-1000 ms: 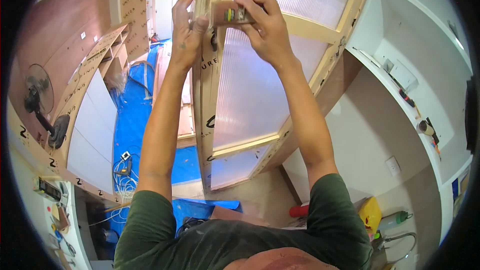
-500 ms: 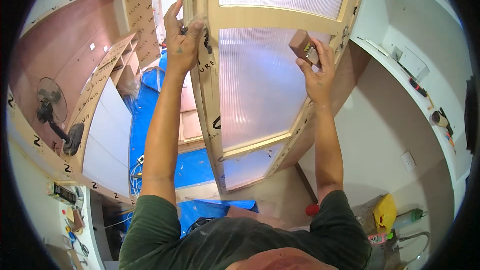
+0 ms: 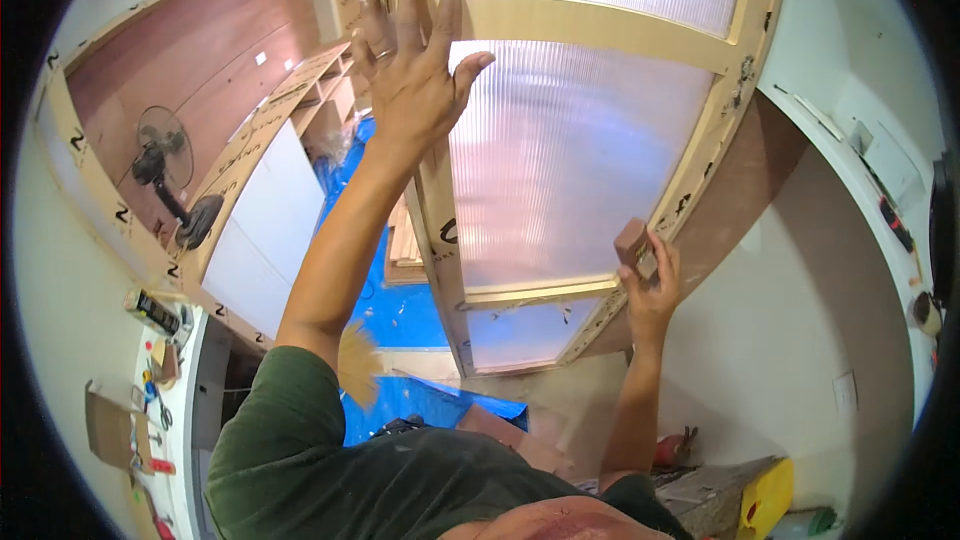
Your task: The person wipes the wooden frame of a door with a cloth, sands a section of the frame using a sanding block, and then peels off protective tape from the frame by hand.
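A person's right hand [image 3: 653, 290] grips a brown block [image 3: 631, 242], its lower end between thumb and fingers, the rest jutting up beyond the thumb tip. The block appears in front of the lower right of a door's ribbed panel [image 3: 575, 155]. The left hand [image 3: 410, 90], fingers spread wide, is over the wooden frame [image 3: 590, 24]; contact is unclear.
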The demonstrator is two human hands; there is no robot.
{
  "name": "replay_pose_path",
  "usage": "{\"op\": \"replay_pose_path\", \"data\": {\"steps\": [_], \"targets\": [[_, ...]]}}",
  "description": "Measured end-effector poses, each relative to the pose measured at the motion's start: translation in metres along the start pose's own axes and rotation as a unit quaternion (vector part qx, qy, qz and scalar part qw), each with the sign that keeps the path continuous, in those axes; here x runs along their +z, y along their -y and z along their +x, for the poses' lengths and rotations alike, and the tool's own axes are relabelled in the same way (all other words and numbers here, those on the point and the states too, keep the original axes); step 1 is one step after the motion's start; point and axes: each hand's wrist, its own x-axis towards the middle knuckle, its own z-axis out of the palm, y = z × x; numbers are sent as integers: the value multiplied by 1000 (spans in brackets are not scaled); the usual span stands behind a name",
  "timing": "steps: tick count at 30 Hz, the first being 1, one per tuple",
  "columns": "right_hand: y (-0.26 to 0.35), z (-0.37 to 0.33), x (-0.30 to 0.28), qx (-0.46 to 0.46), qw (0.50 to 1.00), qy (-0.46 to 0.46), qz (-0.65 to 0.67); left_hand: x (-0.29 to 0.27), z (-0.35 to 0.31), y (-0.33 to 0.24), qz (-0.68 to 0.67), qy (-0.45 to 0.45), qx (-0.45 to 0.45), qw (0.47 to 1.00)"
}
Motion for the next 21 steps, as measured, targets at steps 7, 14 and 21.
{"op": "replay_pose_path", "data": {"steps": [7, 14, 21], "targets": [[-71, -71, -20, 55, 998, 26, 12, 9, 0, -6, 40, -24, 6, 999], [-107, -124, -19, 138, 989, 33, 48, 9, -2, 1, 32, -39, 30, 998], [-139, -168, -21, 189, 978, 52, 78, 13, -5, 8, -15, -70, 53, 996]]}}
